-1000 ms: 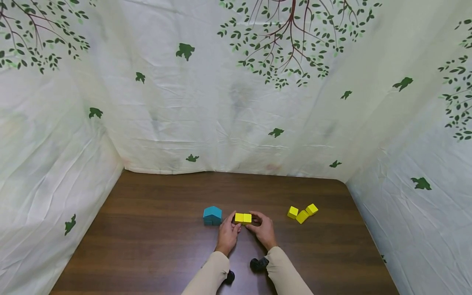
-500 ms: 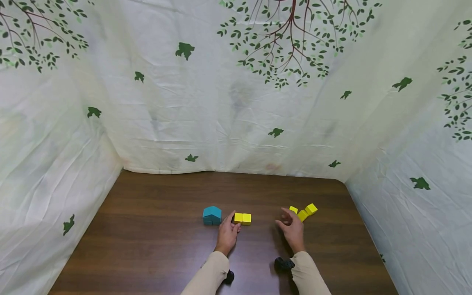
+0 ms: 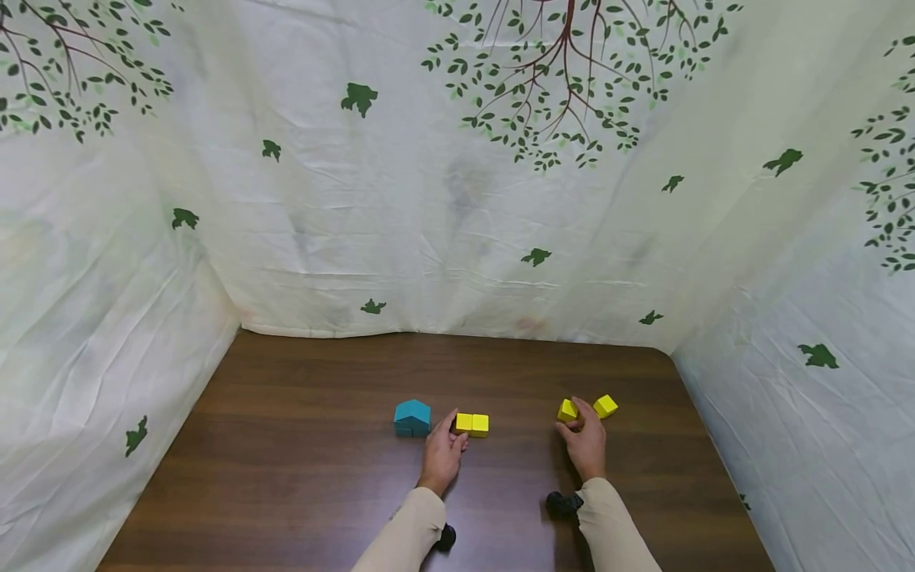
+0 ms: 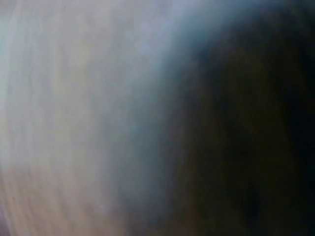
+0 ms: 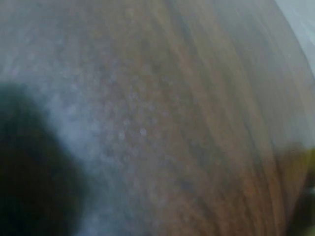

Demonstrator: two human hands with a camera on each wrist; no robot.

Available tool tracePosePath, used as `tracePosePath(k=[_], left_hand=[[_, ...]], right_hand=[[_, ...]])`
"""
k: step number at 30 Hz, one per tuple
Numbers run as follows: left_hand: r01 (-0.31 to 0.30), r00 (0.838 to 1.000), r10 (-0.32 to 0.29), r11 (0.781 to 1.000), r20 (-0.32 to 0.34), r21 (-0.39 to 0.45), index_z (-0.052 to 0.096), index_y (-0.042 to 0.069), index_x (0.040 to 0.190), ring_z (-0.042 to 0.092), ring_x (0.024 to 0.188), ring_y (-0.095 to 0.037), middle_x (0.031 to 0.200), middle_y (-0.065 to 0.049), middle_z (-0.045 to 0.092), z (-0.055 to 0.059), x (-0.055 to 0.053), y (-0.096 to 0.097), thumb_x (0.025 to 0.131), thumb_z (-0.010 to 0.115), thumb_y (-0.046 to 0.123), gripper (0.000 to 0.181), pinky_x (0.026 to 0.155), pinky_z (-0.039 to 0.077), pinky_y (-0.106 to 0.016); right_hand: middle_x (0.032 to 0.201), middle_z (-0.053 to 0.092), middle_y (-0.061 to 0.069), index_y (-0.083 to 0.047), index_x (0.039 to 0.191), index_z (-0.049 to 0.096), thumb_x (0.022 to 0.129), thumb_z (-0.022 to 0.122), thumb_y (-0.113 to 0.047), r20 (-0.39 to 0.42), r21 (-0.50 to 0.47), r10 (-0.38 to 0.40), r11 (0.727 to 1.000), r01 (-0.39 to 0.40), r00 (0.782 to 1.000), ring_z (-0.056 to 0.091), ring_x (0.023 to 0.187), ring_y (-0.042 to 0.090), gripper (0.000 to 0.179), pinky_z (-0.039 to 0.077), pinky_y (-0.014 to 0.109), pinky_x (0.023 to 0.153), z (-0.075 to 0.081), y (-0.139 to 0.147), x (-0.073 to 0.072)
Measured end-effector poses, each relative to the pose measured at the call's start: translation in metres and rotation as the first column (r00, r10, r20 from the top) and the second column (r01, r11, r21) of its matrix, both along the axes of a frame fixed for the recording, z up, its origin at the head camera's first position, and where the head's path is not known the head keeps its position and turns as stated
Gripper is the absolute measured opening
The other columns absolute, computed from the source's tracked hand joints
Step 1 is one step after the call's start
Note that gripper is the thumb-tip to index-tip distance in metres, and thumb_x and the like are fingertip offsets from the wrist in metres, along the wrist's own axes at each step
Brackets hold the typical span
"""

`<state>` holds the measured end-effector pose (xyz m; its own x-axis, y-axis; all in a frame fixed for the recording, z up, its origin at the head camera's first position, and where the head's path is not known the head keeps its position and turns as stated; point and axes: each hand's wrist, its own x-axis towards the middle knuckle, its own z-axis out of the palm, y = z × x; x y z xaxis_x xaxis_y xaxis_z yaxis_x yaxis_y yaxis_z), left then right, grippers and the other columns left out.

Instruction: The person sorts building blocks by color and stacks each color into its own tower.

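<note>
In the head view, two yellow cubes (image 3: pixel 480 426) sit side by side on the brown table. My left hand (image 3: pixel 441 459) holds the left end of this pair, its index finger at the back corner and its thumb at the front. Just left of that hand stands a blue house-shaped block piece (image 3: pixel 411 419) with a peaked top. My right hand (image 3: pixel 587 446) pinches a yellow cube in the loose group farther right; the hand mostly hides this cube. Another yellow cube (image 3: pixel 566 411) shows left of its fingers, and one more yellow cube (image 3: pixel 605 406) lies to their right.
The wooden table (image 3: pixel 322 477) ends at a white cloth backdrop (image 3: pixel 443 278) printed with leaves and branches, which also hangs along both sides. A dark wrist camera (image 3: pixel 562 504) hangs by the right sleeve. Both wrist views are blurred.
My right hand has left the right end of the paired cubes and moved right to the loose yellow cubes, covering the middle one. My left hand has stayed in place.
</note>
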<state>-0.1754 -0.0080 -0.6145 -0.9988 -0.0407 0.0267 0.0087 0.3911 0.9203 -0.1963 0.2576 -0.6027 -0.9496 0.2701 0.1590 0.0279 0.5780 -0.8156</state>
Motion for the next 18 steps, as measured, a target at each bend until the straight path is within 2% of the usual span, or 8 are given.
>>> tracePosePath(k=[3,10,14,18], left_hand=[[0.000,1.000,0.000,1.000,-0.008,0.001,0.047,-0.006,0.137,0.059,0.071,-0.013,0.095,-0.009,0.057,-0.0010,-0.0001,0.0000,0.090,0.064,-0.002,0.050,0.072,0.054,-0.028],[-0.001,1.000,0.001,1.000,-0.015,0.001,0.048,-0.005,0.137,0.059,0.070,-0.013,0.092,-0.008,0.057,-0.0025,-0.0022,0.0006,0.090,0.064,-0.001,0.050,0.071,0.053,-0.027],[0.001,1.000,-0.002,1.000,-0.018,-0.002,0.047,-0.006,0.137,0.059,0.070,-0.013,0.092,-0.008,0.057,-0.0019,-0.0012,0.0001,0.090,0.063,-0.001,0.050,0.072,0.053,-0.028],[0.007,1.000,-0.007,1.000,-0.009,-0.005,0.047,-0.006,0.137,0.058,0.071,-0.013,0.093,-0.008,0.056,-0.0007,0.0004,-0.0006,0.090,0.063,-0.001,0.050,0.074,0.053,-0.029]], right_hand=[[0.132,0.054,0.022,0.004,0.129,0.056,0.080,0.075,0.004,-0.018,0.012,-0.003,1.000,0.003,1.000,0.057,0.081,0.024,0.052,0.049,0.029,0.074,-0.0012,0.0001,-0.0016],[0.113,0.060,0.023,0.007,0.113,0.064,0.076,0.073,0.011,-0.127,0.013,-0.027,0.999,0.029,0.991,0.053,0.073,0.022,0.038,0.042,0.019,0.062,-0.0046,-0.0004,-0.0018],[0.106,0.061,0.021,0.005,0.112,0.066,0.077,0.074,0.010,-0.116,-0.006,-0.037,0.999,0.037,0.993,0.054,0.072,0.021,0.037,0.043,0.018,0.060,-0.0068,0.0000,-0.0013],[0.089,0.062,0.016,0.003,0.115,0.065,0.078,0.075,0.006,-0.037,-0.034,-0.039,0.999,0.037,0.999,0.055,0.071,0.019,0.039,0.044,0.019,0.059,-0.0073,0.0005,-0.0001]])
